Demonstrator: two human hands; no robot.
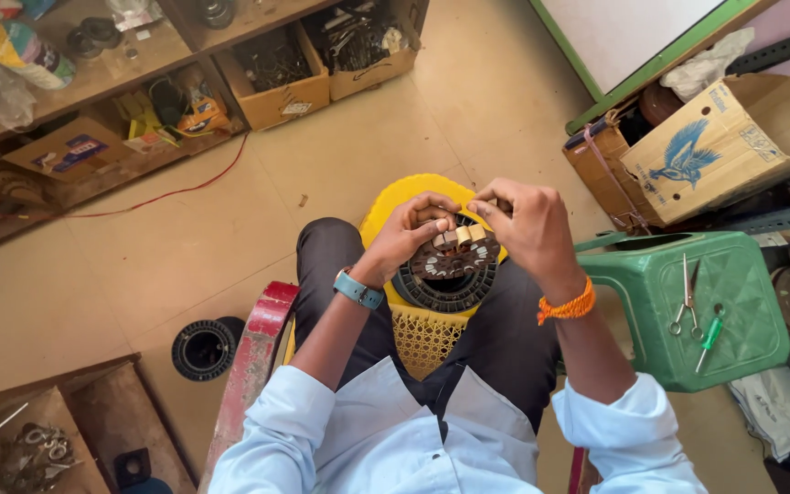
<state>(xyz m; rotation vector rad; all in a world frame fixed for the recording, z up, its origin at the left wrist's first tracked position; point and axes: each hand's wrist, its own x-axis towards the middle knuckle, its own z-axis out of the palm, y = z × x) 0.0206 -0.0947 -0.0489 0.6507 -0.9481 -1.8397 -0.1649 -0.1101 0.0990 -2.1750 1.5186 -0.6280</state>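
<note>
1. Motor stator core [454, 256] — round, dark, with copper-brown windings and small tan insulating pieces on its top edge — is sitting between both hands, above the person's lap.
2. Left hand [411, 230] is curling around the core's left upper edge, fingers bent and closed on it; a blue watch [357, 289] is showing on that wrist.
3. Right hand [528, 224] is gripping the core's right upper side, fingertips pinching at the tan pieces near the top; an orange thread band [567, 307] is circling that wrist.
4. Black ribbed ring [445, 291] is lying just under the core, resting on a yellow plastic stool [422, 334] that is standing between the person's knees.
5. Green plastic stool [688, 302] is standing just beside the right arm — scissors [685, 297] and a green-handled screwdriver [709, 337] are lying on its seat, near each other.
6. Black round part [203, 348] is lying on the floor near the left knee, next to a red bar [253, 366].
7. Cardboard box [733, 146] with a blue bird print is tilting against a frame at upper right, well apart from the hands.
8. Wooden shelf [93, 73] at upper left is holding boxes of metal parts and small packets.
</note>
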